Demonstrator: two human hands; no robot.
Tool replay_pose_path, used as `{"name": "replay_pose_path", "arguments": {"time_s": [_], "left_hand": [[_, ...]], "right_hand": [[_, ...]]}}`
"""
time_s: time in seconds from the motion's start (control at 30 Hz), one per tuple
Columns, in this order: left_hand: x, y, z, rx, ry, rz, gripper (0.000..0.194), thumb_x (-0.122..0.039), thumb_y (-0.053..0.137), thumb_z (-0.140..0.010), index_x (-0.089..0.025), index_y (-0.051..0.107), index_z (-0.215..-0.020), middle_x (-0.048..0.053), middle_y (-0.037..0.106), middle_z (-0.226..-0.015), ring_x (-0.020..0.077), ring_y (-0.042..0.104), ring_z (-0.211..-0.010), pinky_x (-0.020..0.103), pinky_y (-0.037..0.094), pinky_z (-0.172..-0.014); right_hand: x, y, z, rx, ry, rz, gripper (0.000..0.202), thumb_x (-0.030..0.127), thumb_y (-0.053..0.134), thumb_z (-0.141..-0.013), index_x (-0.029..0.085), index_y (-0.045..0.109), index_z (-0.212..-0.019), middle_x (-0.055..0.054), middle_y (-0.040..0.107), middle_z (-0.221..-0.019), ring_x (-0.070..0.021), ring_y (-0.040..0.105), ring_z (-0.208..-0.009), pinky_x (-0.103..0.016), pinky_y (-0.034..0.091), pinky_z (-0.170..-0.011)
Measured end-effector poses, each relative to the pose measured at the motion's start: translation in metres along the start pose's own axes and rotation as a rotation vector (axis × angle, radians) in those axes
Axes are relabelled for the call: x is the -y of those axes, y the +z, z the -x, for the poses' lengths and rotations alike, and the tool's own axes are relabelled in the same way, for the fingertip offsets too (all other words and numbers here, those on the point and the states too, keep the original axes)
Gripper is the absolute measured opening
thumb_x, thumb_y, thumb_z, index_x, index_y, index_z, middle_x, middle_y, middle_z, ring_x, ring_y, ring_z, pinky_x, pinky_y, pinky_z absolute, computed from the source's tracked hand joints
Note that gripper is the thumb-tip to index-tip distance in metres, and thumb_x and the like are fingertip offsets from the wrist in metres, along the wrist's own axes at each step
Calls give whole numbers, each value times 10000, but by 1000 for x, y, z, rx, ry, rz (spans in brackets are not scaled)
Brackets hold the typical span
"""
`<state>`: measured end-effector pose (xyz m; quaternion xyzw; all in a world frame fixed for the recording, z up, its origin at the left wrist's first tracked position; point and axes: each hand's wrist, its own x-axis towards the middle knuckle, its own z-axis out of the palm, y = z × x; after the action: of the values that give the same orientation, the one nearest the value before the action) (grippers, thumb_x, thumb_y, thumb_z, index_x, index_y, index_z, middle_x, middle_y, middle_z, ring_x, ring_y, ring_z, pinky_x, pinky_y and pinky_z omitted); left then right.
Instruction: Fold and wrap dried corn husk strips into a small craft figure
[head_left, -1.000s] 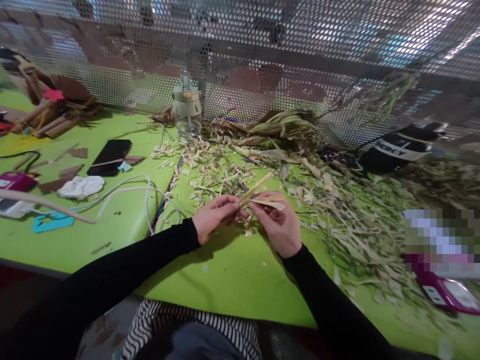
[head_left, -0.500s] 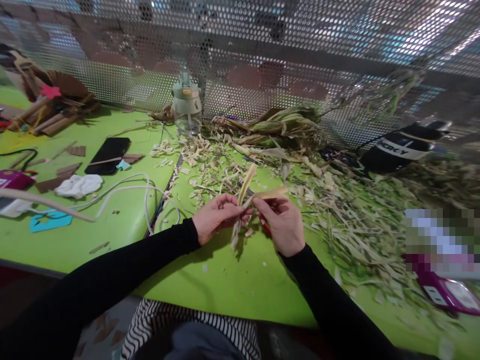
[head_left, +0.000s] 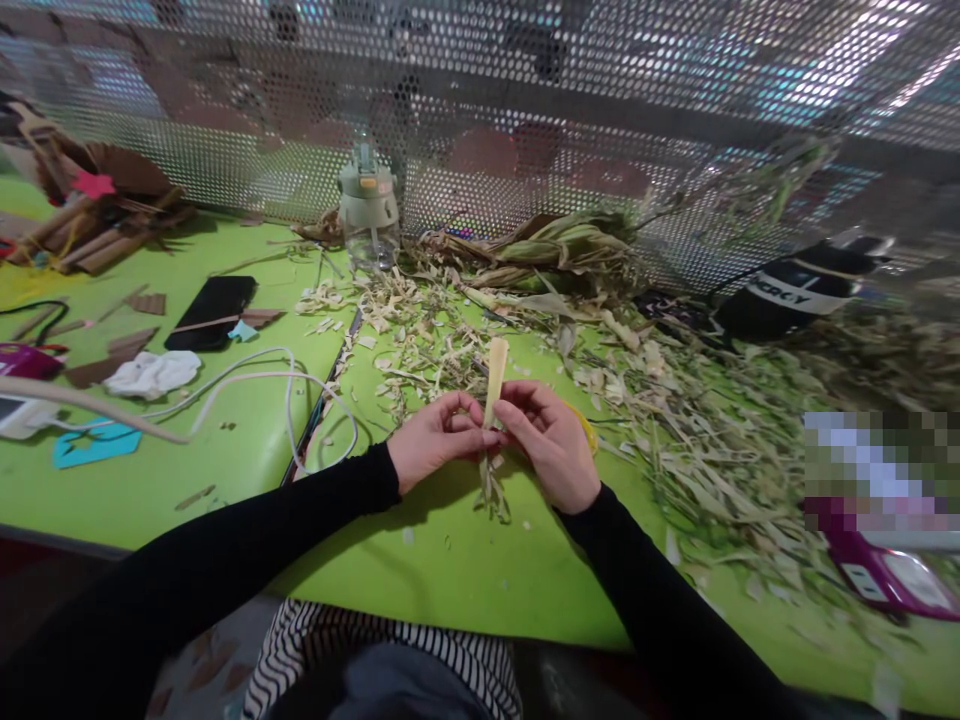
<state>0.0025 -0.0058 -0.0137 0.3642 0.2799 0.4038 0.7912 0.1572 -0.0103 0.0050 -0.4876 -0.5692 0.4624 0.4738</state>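
A pale, dried husk strip [head_left: 496,375] stands upright between my two hands, with frayed, stringy ends [head_left: 491,490] hanging below my fingers. My left hand [head_left: 435,440] pinches its lower part between thumb and fingertips. From the other side, my right hand [head_left: 551,440] is closed on the strip with thumb and forefinger, slightly higher up. Part of a yellow curved object [head_left: 586,430] shows behind my right hand; what it is I cannot make out.
Husk scraps [head_left: 405,330] and shredded leaves [head_left: 690,440] cover the green table's back and right. A bottle [head_left: 369,210] stands before the perforated metal screen. Left lie a phone [head_left: 212,312], white cables [head_left: 289,400] and crumpled tissue [head_left: 154,373]; a black bottle [head_left: 787,295] lies right.
The flap that stuck out toward the right hand is no longer seen; one upright piece shows above the fingers. My right hand has shifted slightly left, closer to my left hand.
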Motion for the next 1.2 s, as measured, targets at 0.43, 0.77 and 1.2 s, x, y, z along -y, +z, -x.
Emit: {"name": "replay_pose_path", "arguments": {"time_s": [0.43,0.77,1.2], "left_hand": [[-3,4,4,36,-39,-23,225,-150,670,-754,-159,451,-804,41,702,-751,118,661,-702,296,496,-750],[-4,6,4,-67,-22,-84,249,-371,630,-788,-161,496,-804,-28,606,-628,95,614,-574,265,516,-660],[-1,2,2,-77,19,-149,247,-389,625,-771,-156,548,-747,-33,559,-621,69,539,-541,206,462,-582]], "right_hand": [[1,-5,-4,-113,-57,-126,350,372,661,-767,265,495,-1055,7,567,-901,-113,554,-698,-240,498,-609],[-1,-4,0,-55,-62,-12,192,349,650,-787,212,556,-882,47,523,-690,-86,468,-575,-214,405,-533],[4,-3,0,-96,-107,88,218,398,628,-797,205,543,-854,44,487,-659,-83,428,-530,-210,379,-476]]}}
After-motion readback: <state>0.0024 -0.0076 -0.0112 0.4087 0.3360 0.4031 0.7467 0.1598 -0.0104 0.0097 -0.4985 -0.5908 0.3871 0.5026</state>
